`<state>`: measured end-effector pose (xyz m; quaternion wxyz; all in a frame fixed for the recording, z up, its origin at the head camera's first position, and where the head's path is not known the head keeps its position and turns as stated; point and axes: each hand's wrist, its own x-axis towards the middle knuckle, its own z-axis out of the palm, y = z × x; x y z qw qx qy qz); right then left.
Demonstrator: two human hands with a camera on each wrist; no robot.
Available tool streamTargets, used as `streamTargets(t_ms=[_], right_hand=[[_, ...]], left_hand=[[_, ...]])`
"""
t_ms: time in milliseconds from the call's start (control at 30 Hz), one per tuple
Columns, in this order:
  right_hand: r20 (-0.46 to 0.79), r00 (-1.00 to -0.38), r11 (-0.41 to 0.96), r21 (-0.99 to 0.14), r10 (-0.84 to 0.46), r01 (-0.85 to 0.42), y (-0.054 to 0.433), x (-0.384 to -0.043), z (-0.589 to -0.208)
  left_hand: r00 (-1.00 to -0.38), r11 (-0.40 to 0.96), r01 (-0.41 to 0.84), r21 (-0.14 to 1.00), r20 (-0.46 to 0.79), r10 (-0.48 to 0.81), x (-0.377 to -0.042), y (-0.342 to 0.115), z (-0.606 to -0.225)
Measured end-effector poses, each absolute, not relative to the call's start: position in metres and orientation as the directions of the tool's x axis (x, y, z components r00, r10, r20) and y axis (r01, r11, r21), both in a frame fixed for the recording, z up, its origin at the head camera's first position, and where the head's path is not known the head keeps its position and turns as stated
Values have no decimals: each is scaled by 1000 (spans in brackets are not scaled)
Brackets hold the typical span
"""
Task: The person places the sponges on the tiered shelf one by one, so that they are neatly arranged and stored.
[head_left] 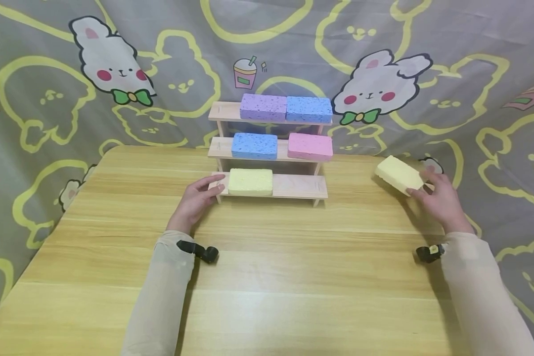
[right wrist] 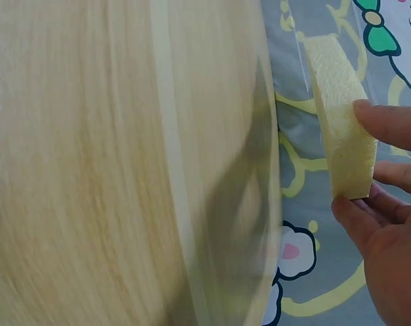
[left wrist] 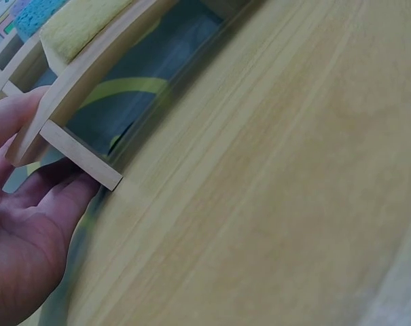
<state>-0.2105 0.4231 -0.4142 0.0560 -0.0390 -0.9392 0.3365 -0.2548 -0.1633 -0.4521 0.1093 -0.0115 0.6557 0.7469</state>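
My right hand (head_left: 440,198) pinches a yellow sponge (head_left: 399,174) by one end, held over the table's right edge. In the right wrist view the thumb and fingers press on the lower part of that sponge (right wrist: 337,115). My left hand (head_left: 197,200) grips the left end of the lowest board of a three-step wooden rack (head_left: 300,185). The left wrist view shows fingers on both sides of the board's end (left wrist: 45,129), by a leg. Right beside these fingers, another yellow sponge (head_left: 250,182) lies on the bottom step.
On the middle step lie a blue sponge (head_left: 254,145) and a pink sponge (head_left: 310,146). A purple sponge (head_left: 263,107) and a second blue sponge (head_left: 309,109) sit side by side on top. The wooden table (head_left: 293,287) meets a grey patterned curtain (head_left: 173,89) behind.
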Motion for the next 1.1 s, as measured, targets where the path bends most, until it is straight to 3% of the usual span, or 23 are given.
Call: streamTargets(t_ms=[333,1100], right_hand=[[111,-992,683,-729,58,-41,418,-202,-409],[138,-989,683,-716,-59,-141,406,-194,-410]], left_hand=[[-977,-113,-168,979,-150,149,-256,-162,-453],[-980,-135,-155,979,-135,148,-256,-164,-458]])
